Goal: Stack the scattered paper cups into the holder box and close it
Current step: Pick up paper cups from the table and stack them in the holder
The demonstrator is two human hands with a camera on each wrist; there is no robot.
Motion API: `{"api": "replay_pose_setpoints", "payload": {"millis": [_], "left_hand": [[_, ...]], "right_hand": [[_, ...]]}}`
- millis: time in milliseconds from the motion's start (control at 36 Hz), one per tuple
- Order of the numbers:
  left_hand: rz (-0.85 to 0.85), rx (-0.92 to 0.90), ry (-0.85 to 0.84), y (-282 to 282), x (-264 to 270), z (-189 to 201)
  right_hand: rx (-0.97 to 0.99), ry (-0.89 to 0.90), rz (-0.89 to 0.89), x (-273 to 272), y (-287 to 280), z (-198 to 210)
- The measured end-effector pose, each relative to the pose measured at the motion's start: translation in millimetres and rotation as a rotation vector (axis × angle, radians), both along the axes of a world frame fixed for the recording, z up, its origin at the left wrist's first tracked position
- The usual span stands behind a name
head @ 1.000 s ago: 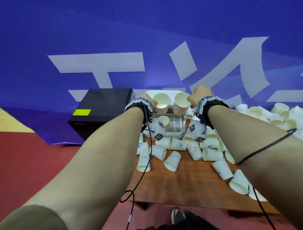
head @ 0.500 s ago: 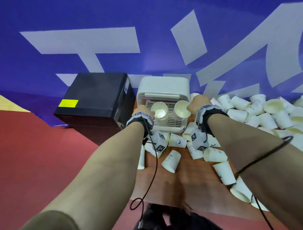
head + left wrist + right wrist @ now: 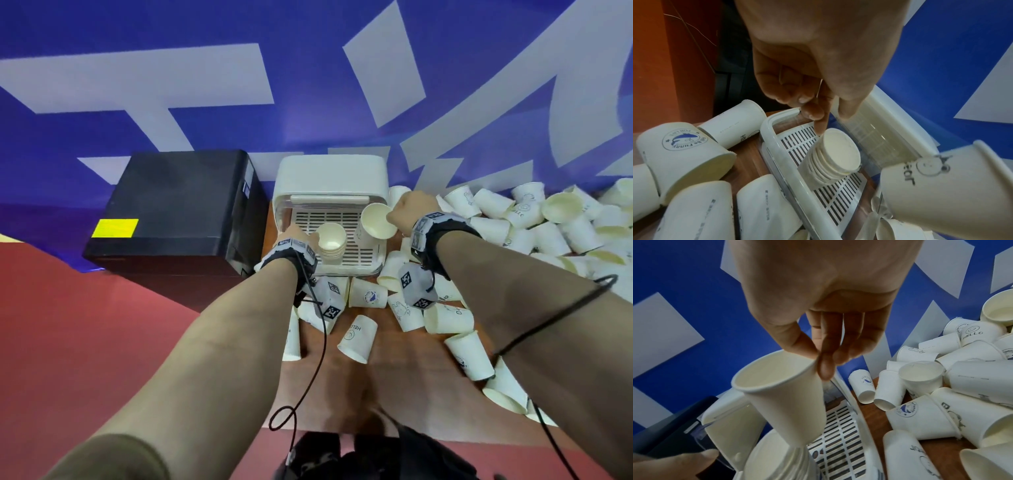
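Cup stack (image 3: 330, 242) standing upright on slotted tray (image 3: 337, 236) of white holder box (image 3: 330, 178), at 12 o'clock on wooden surface (image 3: 376, 387). Lid of holder box raised, toward 12 o'clock. Left hand (image 3: 295, 238) at 9 o'clock of cup stack; left grip: one fingertip (image 3: 821, 129) touching top rim of cup stack (image 3: 833, 155), remaining fingers curled under the palm and holding nothing. Right hand (image 3: 409, 214) at 3 o'clock of holder box; right grip: thumb and fingers pinched on rim of single paper cup (image 3: 376, 221), thumb (image 3: 797, 344) on the near side of the rim. Single paper cup (image 3: 785, 395) tilted, mouth facing up and back toward the wearer, held above the tray at 2 o'clock of cup stack, not touching it. Loose paper cups (image 3: 548, 222) heaped on their sides from 1 to 3 o'clock of holder box, more lying from 5 to 7 o'clock just in front of it (image 3: 358, 337). Printed marks visible on several: a blue fish emblem (image 3: 682, 138), "HELLO" with a smiley (image 3: 972, 333). Black box (image 3: 178, 212) with yellow label (image 3: 114, 228) at 9 o'clock, just beside holder box. Blue banner (image 3: 308, 68) with white shapes behind, at 12 o'clock. Tracking wristbands and cables on both forearms.
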State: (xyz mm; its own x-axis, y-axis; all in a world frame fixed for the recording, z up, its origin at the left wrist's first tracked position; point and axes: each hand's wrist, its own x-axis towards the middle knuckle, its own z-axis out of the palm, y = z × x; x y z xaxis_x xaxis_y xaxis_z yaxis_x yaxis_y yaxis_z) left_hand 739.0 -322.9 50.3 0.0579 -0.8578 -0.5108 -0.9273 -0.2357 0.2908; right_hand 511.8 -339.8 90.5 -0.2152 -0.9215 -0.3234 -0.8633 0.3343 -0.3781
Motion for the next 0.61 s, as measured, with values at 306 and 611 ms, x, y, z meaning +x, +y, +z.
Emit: {"api": "replay_pose_setpoints", "payload": {"millis": [306,611], "left_hand": [[0.322,0.032,0.159,8.9,34.7,-14.2],[0.437,0.107,0.211,26.2,52.7,-36.0]], "right_hand": [[-0.091,-0.126,0.078,52.6,-4.5,-13.7],[-0.018,-0.032,0.092,69.3,4.2,-30.9]]}}
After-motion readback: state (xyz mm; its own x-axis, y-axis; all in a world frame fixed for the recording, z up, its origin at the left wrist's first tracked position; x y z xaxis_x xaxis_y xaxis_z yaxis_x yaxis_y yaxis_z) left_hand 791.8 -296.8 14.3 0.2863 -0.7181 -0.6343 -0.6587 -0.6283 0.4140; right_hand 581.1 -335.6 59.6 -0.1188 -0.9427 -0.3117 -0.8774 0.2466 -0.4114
